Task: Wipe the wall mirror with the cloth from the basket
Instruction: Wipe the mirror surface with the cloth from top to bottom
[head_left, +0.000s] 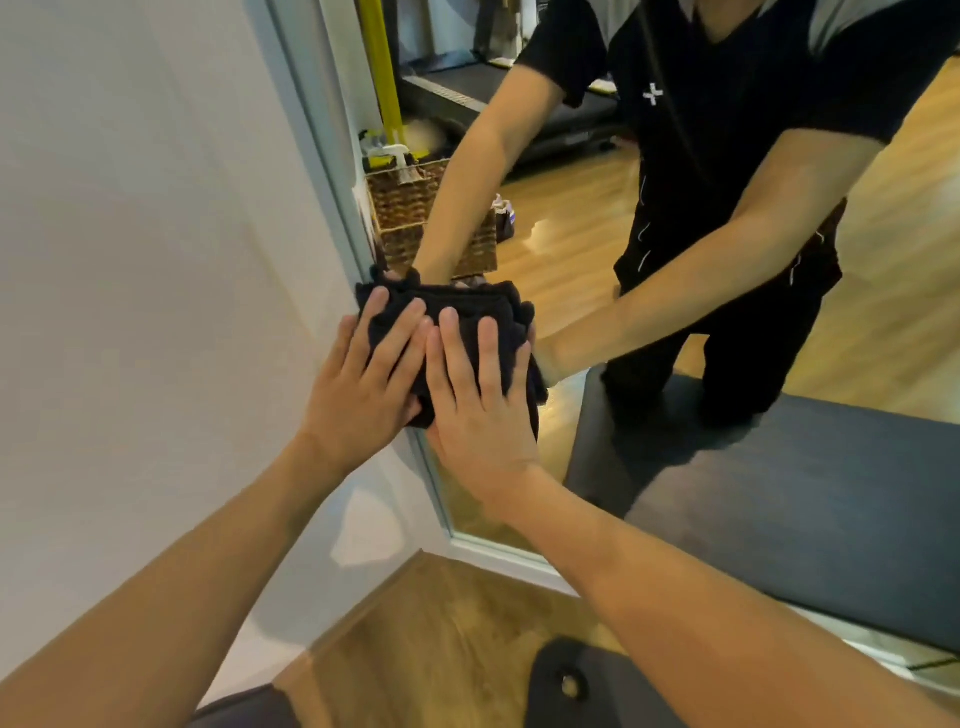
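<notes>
Against the mirror (597, 249), both hands, left (358, 395) and right (478, 410), press flat-fingered on the sideways-lying cloth (457, 317).

Left hand (358, 387) and right hand (475, 400) are pressing a bunched dark cloth (467, 312) flat-fingered against a pale-framed wall mirror (571, 234).

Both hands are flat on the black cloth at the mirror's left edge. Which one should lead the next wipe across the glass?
Probably the right hand: it lies on the cloth over the mirror glass, nearer the unwiped side. The left hand sits by the frame and wall.
</notes>
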